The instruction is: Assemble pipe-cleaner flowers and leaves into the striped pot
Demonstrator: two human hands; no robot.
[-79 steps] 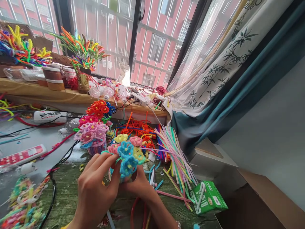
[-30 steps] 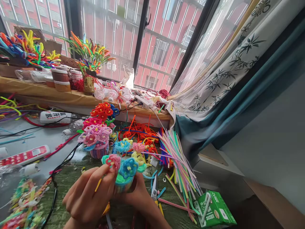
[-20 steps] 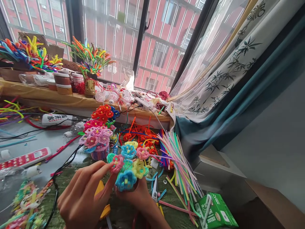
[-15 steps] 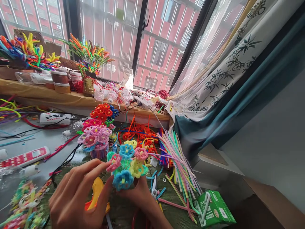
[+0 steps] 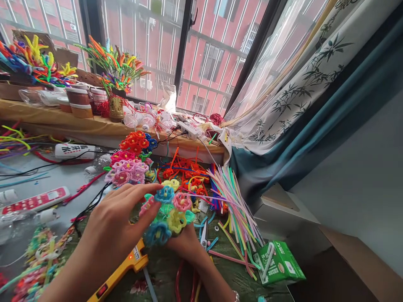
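Observation:
A small bouquet of pipe-cleaner flowers (image 5: 176,221) in blue, pink, yellow and green stands before me. My left hand (image 5: 118,216) reaches in from the left, thumb and forefinger closed on an upper blue flower (image 5: 164,194). From below and behind, my right hand (image 5: 184,243) holds the bouquet; the blooms hide its fingers and the stems. Under my left forearm lies a yellow hot glue gun (image 5: 137,256) with a small light lit. A translucent glue stick (image 5: 150,285) is beside it. Scissors (image 5: 204,237) lie right of my right wrist.
Behind the bouquet are a fuller flower bunch (image 5: 127,167) and orange pipe-cleaner pieces (image 5: 185,165). Loose pipe cleaners (image 5: 234,201) and a green carton (image 5: 280,263) are on the right. A remote-like red-and-white device (image 5: 37,200) and black cables lie left. Bottles and jars (image 5: 78,100) line the sill.
My left hand has moved up and right, from the left pink flower to the upper blue one. The bouquet has tilted slightly, and more of the glue gun shows.

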